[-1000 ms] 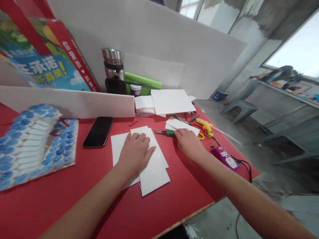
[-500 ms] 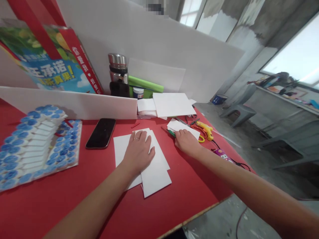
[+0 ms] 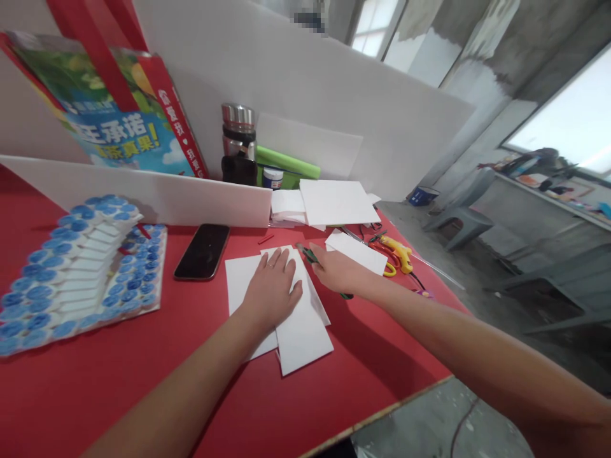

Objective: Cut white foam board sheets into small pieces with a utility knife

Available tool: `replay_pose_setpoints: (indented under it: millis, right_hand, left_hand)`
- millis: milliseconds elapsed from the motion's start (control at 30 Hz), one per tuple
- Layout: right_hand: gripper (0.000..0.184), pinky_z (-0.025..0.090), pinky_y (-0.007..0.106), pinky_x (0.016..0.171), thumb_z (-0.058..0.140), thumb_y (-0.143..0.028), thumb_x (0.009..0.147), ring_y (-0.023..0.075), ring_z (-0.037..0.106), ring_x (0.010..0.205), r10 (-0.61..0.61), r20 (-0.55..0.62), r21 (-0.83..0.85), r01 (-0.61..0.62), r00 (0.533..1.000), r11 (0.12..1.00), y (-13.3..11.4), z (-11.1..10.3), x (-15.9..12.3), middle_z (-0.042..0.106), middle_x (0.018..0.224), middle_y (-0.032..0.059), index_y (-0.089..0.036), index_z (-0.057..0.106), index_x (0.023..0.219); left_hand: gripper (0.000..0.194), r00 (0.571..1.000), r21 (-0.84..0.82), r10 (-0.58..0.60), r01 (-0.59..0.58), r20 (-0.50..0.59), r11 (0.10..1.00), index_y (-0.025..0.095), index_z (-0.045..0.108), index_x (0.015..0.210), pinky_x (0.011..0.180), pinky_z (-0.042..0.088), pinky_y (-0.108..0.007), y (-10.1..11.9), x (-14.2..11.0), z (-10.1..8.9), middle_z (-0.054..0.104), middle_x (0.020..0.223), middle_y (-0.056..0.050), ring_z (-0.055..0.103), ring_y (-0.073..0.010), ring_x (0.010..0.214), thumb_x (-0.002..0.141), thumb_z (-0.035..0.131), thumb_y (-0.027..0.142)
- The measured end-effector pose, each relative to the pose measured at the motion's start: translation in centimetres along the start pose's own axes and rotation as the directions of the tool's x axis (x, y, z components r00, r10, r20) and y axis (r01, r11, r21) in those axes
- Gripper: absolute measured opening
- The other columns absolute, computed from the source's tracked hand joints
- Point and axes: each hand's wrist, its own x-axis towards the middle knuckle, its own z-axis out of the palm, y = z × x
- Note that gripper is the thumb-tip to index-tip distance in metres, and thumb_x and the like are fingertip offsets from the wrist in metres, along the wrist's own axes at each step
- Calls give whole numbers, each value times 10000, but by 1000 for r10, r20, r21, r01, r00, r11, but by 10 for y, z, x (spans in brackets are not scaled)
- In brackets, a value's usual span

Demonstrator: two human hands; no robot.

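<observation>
My left hand (image 3: 274,283) lies flat with its fingers spread on overlapping white foam-board pieces (image 3: 305,343), pressing them to the red table. Just right of it, my right hand (image 3: 337,270) is closed around a green utility knife (image 3: 309,254). The knife's grey tip points left, close to the boards' upper right edge, and its rear end shows below the palm. Whether the tip touches the board I cannot tell. Beyond my right hand lies a smaller white piece (image 3: 358,251).
A black phone (image 3: 202,252) and a model with blue rosettes (image 3: 42,292) lie to the left. A red pen-like stick (image 3: 266,239) is behind the boards. Yellow-handled scissors (image 3: 390,270) and a yellow glue gun (image 3: 398,252) sit right. A steel flask (image 3: 238,133) stands behind.
My right hand has picked up the green utility knife beside the small white piece and carried it left to the boards. My left hand stays flat on them. The view shifted slightly.
</observation>
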Motion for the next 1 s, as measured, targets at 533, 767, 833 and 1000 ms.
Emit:
replay_pose_setpoints:
  millis: [533, 767, 833, 1000]
  right_hand:
    - [434, 479, 318, 679, 484, -249, 976, 329, 733, 1024, 6, 111, 29, -10, 994, 1000, -21, -9, 17, 757, 1137, 216, -74, 551, 1368]
    - [315, 458, 300, 636, 497, -219, 944, 292, 730, 943, -16, 139, 21, 13, 990, 1000, -23, -19, 11, 761, 1110, 188, -109, 637, 1204]
    - [314, 452, 305, 630, 486, -230, 954, 296, 728, 935, -17, 141, 14, 15, 990, 1000, -23, -18, 7, 762, 1104, 188, -114, 633, 1206]
    - [342, 426, 301, 610, 465, -182, 951, 276, 725, 909, -19, 156, -7, 20, 988, 1000, -22, -11, -5, 758, 1114, 182, -100, 596, 1256]
  left_hand:
    - [525, 999, -30, -17, 18, 29, 999, 65, 588, 1432, 1247, 304, -580, 1, 0, -2, 497, 1596, -178, 415, -388, 1505, 1000, 439, 322]
    - [531, 999, -34, -16, 17, 34, 999, 38, 602, 1415, 1241, 307, -591, 1, 1, -1, 493, 1595, -188, 422, -401, 1497, 999, 441, 326]
    - [526, 1000, -33, -17, 17, 24, 999, 48, 602, 1415, 1241, 308, -588, 1, 1, 0, 496, 1594, -187, 421, -395, 1498, 999, 450, 330]
    - [518, 1000, -29, -21, 21, 0, 999, 87, 597, 1425, 1247, 302, -570, 1, 0, 3, 511, 1588, -168, 422, -376, 1502, 1006, 446, 351]
